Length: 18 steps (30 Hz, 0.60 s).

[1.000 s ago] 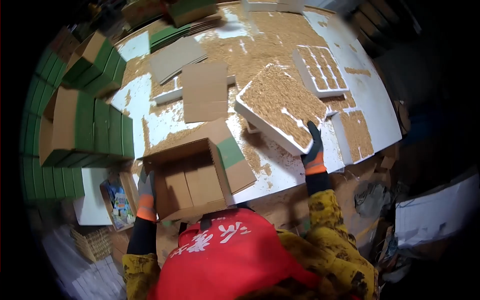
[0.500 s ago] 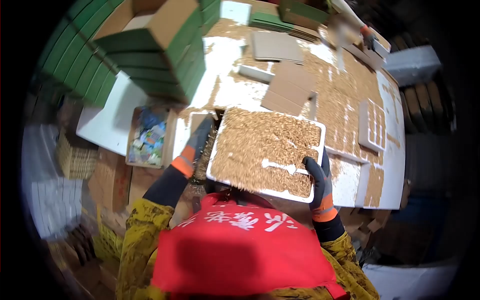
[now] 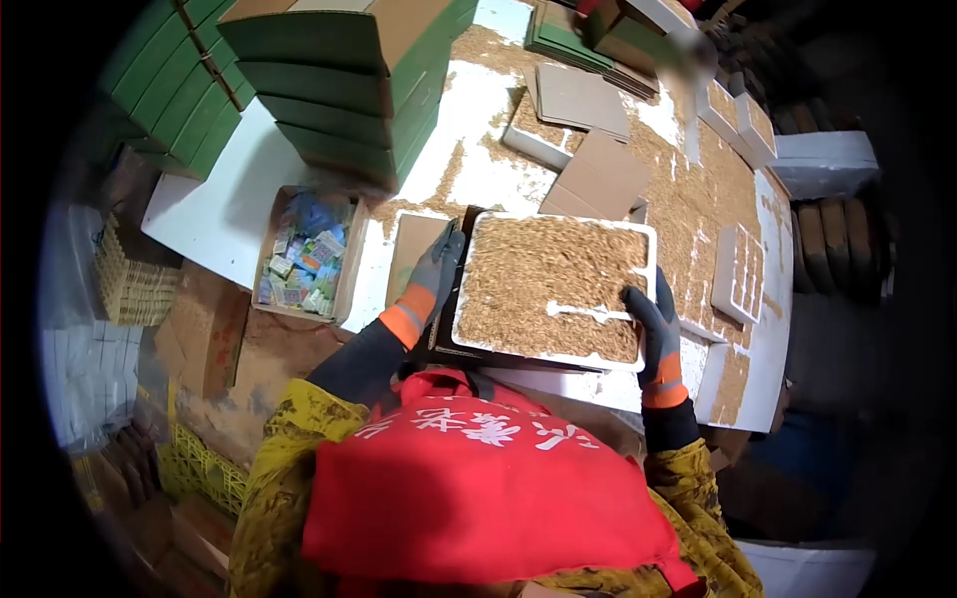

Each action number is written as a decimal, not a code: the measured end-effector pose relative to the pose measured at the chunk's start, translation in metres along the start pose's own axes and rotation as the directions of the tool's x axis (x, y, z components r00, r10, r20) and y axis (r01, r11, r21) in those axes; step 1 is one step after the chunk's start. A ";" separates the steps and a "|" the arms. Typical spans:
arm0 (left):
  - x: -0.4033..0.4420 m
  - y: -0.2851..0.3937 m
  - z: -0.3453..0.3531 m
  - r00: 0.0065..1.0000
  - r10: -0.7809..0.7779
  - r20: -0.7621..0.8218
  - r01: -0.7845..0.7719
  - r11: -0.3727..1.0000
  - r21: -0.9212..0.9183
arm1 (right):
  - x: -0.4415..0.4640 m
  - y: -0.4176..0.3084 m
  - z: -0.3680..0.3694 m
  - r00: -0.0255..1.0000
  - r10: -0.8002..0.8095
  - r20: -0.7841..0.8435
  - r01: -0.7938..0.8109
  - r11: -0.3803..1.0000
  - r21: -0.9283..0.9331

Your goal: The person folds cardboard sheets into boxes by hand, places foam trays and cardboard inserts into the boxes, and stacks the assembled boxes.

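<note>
A white foam tray [image 3: 461, 299] full of brown husk-like grains sits level in front of me, with a white foam strip showing through the grains at its right. My right hand [image 3: 656, 324], in a grey and orange glove, grips the tray's right rim with the thumb on top. Under and beside the tray, the edge of a dark box [image 3: 444, 339] shows. My left hand [image 3: 435, 267], gloved alike, holds the left side of this box, its fingers partly hidden at the edge.
Tall green cartons [image 3: 334, 100] stand at the back left. A carton of small colourful packets [image 3: 309, 264] is at the table's left edge. Cardboard sheets [image 3: 596, 177] lie beyond the tray. A white foam mould [image 3: 738, 274] stands at right, amid scattered grains.
The tray has moved right and slightly away from me, now over the dark box. The grains falling from its front edge are no longer seen. A co-worker's glove at top right is gone.
</note>
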State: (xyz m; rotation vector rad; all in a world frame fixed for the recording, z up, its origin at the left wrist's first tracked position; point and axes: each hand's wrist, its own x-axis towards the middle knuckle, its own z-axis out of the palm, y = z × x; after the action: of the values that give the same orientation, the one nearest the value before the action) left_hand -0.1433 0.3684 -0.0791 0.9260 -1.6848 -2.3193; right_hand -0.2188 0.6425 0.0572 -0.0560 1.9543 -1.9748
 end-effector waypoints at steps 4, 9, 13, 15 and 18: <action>0.021 -0.036 -0.007 0.989 0.146 -0.024 -0.147 0.989 -0.023 | 0.004 0.017 0.017 0.998 0.059 0.037 -0.055 0.992 -0.115; 0.007 -0.022 -0.032 0.878 0.473 0.072 -0.431 0.717 0.547 | 0.030 0.046 -0.005 0.966 0.207 0.152 0.041 0.461 -0.886; -0.011 0.030 -0.078 0.616 0.780 0.111 -0.474 0.254 0.843 | 0.052 0.059 -0.007 0.941 0.232 0.247 0.274 -0.089 -0.958; 0.013 -0.013 -0.155 0.607 0.794 -0.023 -0.148 0.142 0.979 | 0.049 0.064 0.002 0.932 0.198 0.304 0.331 -0.121 -0.936; 0.043 -0.085 -0.273 0.681 0.726 -0.100 0.179 -0.032 0.983 | 0.040 0.052 0.005 0.882 0.140 0.450 0.456 -0.007 -0.890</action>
State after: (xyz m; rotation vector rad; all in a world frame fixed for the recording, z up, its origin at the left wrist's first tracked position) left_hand -0.0090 0.1573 -0.2240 1.0173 -2.5712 0.0766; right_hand -0.2430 0.6275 -0.0022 -1.0483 2.5908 -0.0075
